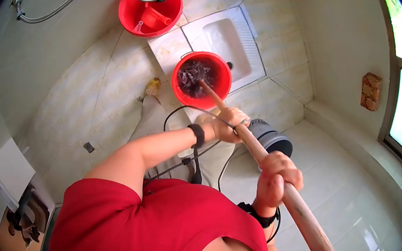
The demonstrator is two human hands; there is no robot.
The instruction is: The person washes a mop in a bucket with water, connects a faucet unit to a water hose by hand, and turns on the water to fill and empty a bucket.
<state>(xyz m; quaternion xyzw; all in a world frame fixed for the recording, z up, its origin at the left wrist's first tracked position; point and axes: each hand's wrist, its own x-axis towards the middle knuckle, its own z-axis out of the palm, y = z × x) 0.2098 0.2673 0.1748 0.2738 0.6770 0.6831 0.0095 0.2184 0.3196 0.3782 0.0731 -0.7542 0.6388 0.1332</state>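
Curving from the wall, well to the left of the left hand (227, 124), is a braided metal hose (73, 3). A red basin (132, 0) holding a red pitcher (153, 18) sits ahead and left of that hand. Nearer, just ahead of it, a red bucket (179, 90) contains dark wet material (195, 75), where a wooden pole (303, 215) dips its lower end. Beyond the bucket lies a squat toilet (249, 52). The left hand is wrapped around the pole's lower stretch, with a grey bucket (261, 130) just to its right. The right hand (277, 179), apart from the left, is clamped farther up.
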